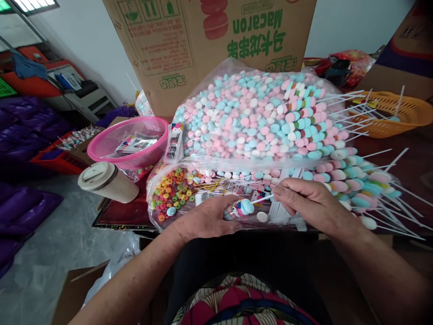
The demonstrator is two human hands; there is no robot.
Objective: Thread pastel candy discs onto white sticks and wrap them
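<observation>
Between the thumb and fingers of my left hand (pixel 211 217) is a small clear printed wrapper (pixel 236 207) with pale blue candies at its mouth. These candies belong to a candy skewer (pixel 248 206), whose white stick runs to the right. My right hand (pixel 304 198) pinches the far end of that stick. A loose white candy (pixel 261 217) lies just below the skewer. Under my right hand is a bundle of white sticks (pixel 278 211). Colourful ring candies (pixel 176 189) lie left of my left hand, partly in clear plastic.
A large clear bag of pastel candies (pixel 233 117) fills the middle. Finished skewers (pixel 352 180) are piled to its right, sticks outward. A pink basket (pixel 162 131) with wrappers and a lidded cup (pixel 118 185) stand left. An orange basket (pixel 412 113) is far right; a cardboard box (pixel 203 54) stands behind.
</observation>
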